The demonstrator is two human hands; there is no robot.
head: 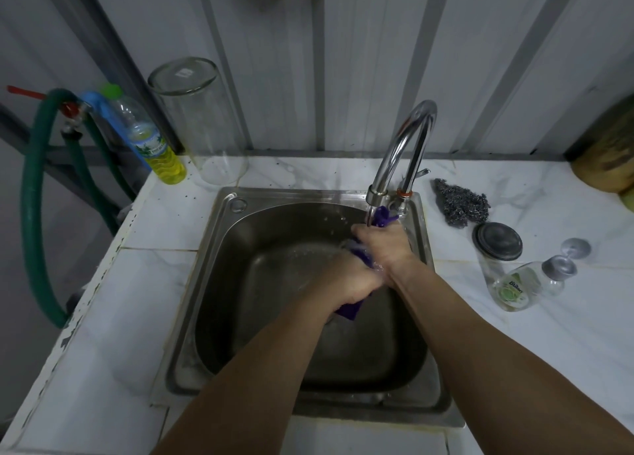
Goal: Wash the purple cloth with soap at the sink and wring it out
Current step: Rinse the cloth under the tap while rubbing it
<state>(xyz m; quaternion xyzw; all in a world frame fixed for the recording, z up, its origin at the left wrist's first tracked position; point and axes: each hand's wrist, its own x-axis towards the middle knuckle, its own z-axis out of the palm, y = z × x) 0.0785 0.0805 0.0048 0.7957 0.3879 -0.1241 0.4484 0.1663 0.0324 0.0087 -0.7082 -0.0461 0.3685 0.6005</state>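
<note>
The purple cloth [384,216] is bunched between both of my hands over the steel sink [219,283]. My right hand [384,245] grips its upper end just under the chrome tap [404,145], where water runs onto it. My left hand [343,279] is clenched around the lower part, and a purple corner hangs out below the fist. Most of the cloth is hidden inside my hands. A clear soap bottle [521,284] with a green label lies on its side on the counter to the right.
An upturned tall glass [202,121] and a bottle of yellow liquid [154,142] stand at the back left. A steel scourer [459,202] and a round metal lid [497,241] lie right of the sink. A green hose [34,180] loops off the left edge.
</note>
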